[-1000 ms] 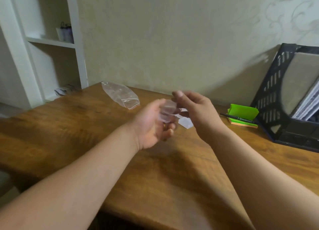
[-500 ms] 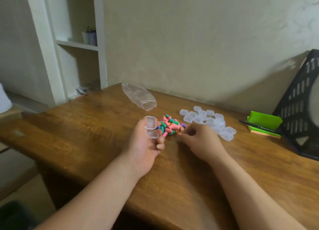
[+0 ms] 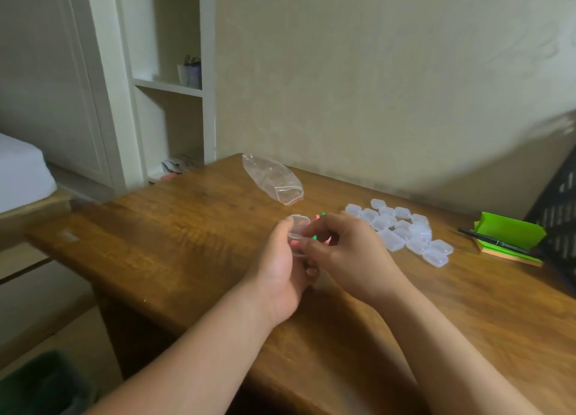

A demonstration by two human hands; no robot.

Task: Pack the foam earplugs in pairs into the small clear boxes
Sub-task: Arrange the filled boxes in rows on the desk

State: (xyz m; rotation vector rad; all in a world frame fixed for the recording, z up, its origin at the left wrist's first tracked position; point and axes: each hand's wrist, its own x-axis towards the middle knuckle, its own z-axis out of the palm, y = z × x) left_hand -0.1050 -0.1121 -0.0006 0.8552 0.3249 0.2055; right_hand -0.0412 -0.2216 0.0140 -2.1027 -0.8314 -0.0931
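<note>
My left hand (image 3: pixel 280 268) grips a small clear box (image 3: pixel 297 226) with its lid hinged open, held just above the wooden table (image 3: pixel 187 243). The curled fingers of my right hand (image 3: pixel 346 252) meet the box's opening and pinch a pink earplug (image 3: pixel 295 243) there. My hands hide most of the pile of coloured foam earplugs (image 3: pixel 321 216); only green and red bits show. Several more small clear boxes (image 3: pixel 402 230) lie in a cluster to the right of my hands.
An empty clear plastic bag (image 3: pixel 274 181) lies at the back of the table. A green sticky-note pad (image 3: pixel 511 232) with a black pen (image 3: pixel 498 244) sits at the right, beside a black file rack (image 3: pixel 561 221). White shelves (image 3: pixel 168 87) stand at the left.
My right hand left the earplug pile and came to the open box in my left hand. The view swung down and left.
</note>
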